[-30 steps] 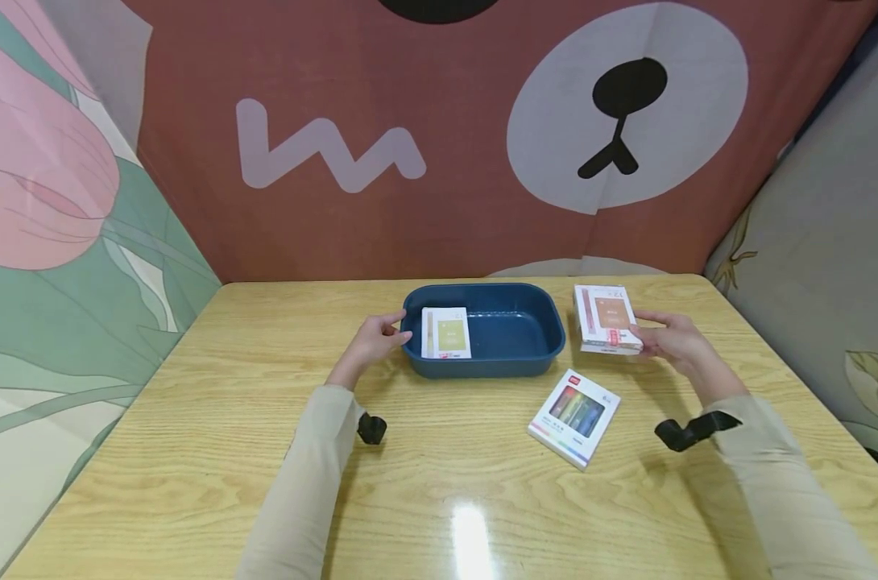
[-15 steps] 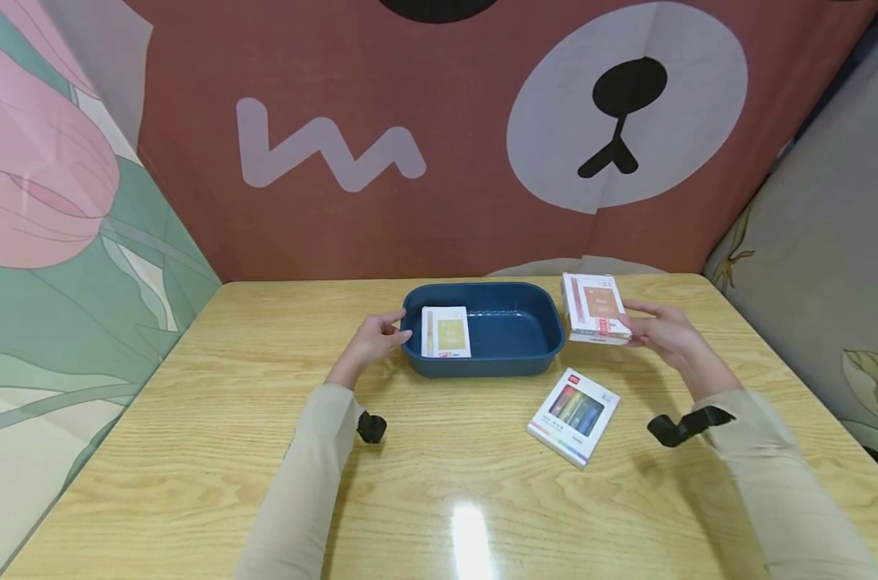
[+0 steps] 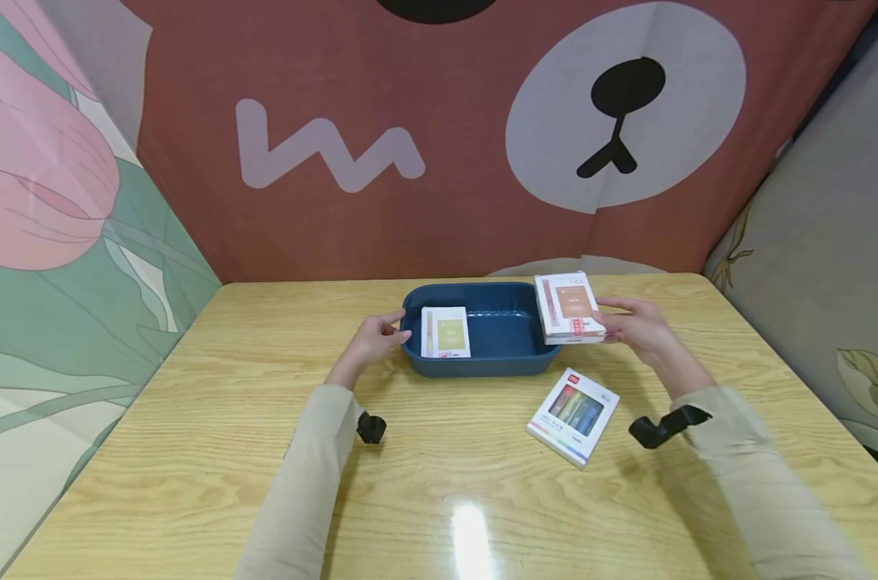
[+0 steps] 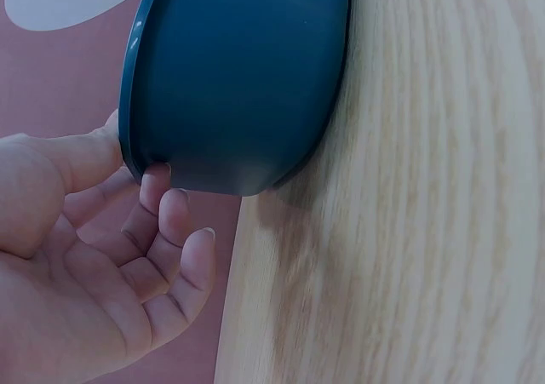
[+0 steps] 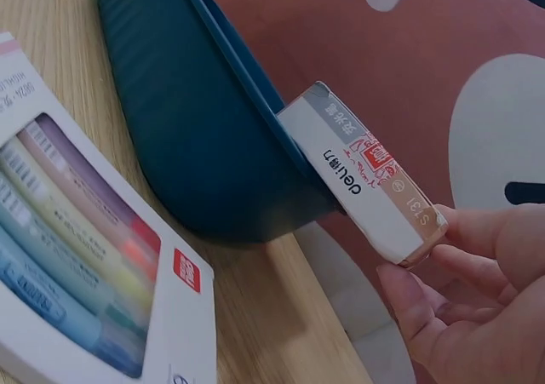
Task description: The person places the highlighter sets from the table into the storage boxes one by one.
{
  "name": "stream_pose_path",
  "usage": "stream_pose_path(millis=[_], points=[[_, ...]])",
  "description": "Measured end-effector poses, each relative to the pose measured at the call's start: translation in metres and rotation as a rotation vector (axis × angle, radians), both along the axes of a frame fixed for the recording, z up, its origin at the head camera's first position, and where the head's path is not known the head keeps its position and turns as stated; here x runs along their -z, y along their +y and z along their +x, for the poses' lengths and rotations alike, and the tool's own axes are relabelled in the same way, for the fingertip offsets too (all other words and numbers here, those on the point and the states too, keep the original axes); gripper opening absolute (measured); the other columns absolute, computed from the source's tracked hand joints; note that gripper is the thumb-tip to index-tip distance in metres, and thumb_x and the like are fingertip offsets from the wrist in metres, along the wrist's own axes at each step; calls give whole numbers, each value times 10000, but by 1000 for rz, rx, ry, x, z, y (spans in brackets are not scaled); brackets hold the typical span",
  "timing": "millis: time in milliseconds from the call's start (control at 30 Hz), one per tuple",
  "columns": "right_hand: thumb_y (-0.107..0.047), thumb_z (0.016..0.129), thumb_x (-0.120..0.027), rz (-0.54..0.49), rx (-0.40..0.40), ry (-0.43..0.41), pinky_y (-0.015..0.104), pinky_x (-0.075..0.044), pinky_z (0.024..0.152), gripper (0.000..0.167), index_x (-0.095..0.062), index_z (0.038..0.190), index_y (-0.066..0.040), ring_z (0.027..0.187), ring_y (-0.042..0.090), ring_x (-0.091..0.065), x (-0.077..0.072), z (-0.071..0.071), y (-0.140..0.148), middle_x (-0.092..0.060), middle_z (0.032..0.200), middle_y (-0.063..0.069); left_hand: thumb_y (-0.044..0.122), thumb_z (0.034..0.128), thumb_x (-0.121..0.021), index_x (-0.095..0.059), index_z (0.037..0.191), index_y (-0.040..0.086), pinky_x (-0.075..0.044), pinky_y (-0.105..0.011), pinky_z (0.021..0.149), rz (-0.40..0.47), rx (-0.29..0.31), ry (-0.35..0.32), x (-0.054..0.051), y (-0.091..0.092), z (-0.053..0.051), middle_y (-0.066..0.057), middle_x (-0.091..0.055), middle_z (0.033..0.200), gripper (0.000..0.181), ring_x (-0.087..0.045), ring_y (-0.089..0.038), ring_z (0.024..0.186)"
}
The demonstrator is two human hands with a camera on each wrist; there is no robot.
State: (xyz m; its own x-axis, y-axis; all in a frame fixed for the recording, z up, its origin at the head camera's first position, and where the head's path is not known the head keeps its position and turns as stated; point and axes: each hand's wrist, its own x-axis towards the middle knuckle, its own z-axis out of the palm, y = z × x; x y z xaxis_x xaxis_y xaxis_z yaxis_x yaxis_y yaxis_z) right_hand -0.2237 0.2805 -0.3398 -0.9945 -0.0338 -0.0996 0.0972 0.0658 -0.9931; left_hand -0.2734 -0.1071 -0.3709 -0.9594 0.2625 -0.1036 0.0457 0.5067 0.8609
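Note:
A dark blue plastic basin [image 3: 493, 366] stands on the table. My left hand [image 3: 370, 342] pinches its left rim; in the left wrist view the thumb lies over the rim while the other fingers curl below it. My right hand [image 3: 638, 330] holds a white highlighter box [image 3: 573, 302] with an orange label by its right edge, between thumb and fingers. This box is raised over the basin's right end and covers part of that rim. In the right wrist view its printed side [image 5: 366, 175] shows. A similar box with a yellow-green label [image 3: 451, 334] lies inside the basin at the left.
A flat white pack of coloured highlighters [image 3: 573, 417], with a clear window, lies on the wooden table [image 3: 214, 435] in front of the basin's right end. A reddish-brown printed cloth [image 3: 366, 234] hangs behind the table's back edge.
My right hand has moved left with the orange-labelled highlighter box, from beside the basin to over its right end. The left hand has stayed at the rim.

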Motion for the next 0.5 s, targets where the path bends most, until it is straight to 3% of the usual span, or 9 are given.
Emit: stream_pose_path(millis=[267,500], points=[[-17,871,-546,81,44,42,221,-490,576,526,-302,1299,167,607,57,-590,1,-6,-22,-591,737,-65,162,901,-548,-391,1358,91,-399,-281,688,4,-5,-3,1,0,-1,-150,-533,1004,488,-473,-237,889],[-30,849,-585,199,65,55,242,-498,570,471,-407,1246,150,586,53,-576,4,-13,-39,-560,834,32,164,901,-549,-391,1359,105,-393,-286,666,17,-10,-11,1,0,-1,-142,-530,971,488,-465,-220,846]])
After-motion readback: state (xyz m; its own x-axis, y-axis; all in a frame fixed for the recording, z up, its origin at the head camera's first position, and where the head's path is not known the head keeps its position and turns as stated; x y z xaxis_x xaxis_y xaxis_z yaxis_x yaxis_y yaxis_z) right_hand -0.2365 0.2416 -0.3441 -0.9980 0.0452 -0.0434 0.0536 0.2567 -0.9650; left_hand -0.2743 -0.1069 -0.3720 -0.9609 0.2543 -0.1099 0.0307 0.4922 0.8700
